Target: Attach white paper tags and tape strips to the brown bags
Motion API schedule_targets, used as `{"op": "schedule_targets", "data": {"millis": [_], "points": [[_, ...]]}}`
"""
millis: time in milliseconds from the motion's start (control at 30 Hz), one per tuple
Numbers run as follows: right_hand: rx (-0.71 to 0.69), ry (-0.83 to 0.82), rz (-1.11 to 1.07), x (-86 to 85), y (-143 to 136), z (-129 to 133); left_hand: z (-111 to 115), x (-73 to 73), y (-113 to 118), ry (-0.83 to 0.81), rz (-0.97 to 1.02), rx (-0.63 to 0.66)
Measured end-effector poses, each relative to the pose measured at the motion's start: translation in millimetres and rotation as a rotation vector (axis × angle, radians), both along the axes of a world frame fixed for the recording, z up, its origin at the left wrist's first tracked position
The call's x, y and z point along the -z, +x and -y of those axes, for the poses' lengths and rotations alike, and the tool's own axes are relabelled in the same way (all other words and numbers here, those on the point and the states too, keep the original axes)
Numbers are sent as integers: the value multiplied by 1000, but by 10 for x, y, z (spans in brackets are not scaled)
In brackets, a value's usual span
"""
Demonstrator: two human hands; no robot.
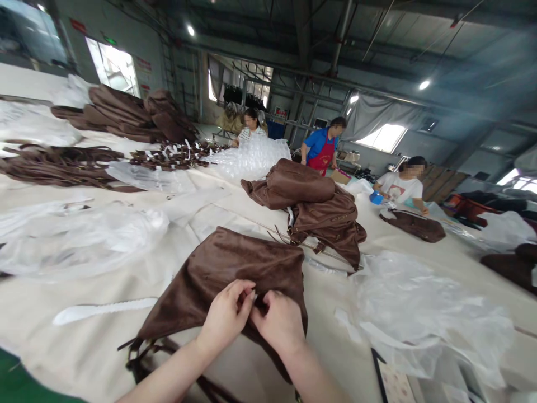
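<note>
A dark brown soft handbag lies on the cloth-covered table in front of me, its strap hanging down toward me at the lower left. At the bag's near edge, my left hand pinches with thumb and forefinger; a tiny whitish bit shows by the fingertips, too small to name. Close beside it, my right hand is closed on the same edge, thumb toward the left hand. The fingers cover the exact spot they grip.
Brown bags are piled just beyond mine, with more bags and straps at the far left. Clear plastic lies right, more plastic left, near a white strip. Several people stand across the table.
</note>
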State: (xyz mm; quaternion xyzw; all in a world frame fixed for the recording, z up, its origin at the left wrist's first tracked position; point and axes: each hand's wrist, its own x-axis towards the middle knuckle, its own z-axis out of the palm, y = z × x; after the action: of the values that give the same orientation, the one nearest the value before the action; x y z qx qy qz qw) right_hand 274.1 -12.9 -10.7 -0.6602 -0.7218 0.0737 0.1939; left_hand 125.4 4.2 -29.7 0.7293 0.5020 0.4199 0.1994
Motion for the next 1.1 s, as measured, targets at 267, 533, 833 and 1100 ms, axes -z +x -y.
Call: {"op": "schedule_targets", "data": {"millis": [267, 533, 833, 1100], "points": [[-25, 44, 73, 291, 57, -25, -378, -400, 48, 28, -534, 210], [-33, 78, 98, 333, 276, -137, -564, -471, 462, 110, -1129, 362], [60, 89, -28, 425, 435, -299, -516, -264, 390, 203, -969, 386], [129, 53, -4, 411, 449, -306, -635, -240, 315, 102, -635, 372]]}}
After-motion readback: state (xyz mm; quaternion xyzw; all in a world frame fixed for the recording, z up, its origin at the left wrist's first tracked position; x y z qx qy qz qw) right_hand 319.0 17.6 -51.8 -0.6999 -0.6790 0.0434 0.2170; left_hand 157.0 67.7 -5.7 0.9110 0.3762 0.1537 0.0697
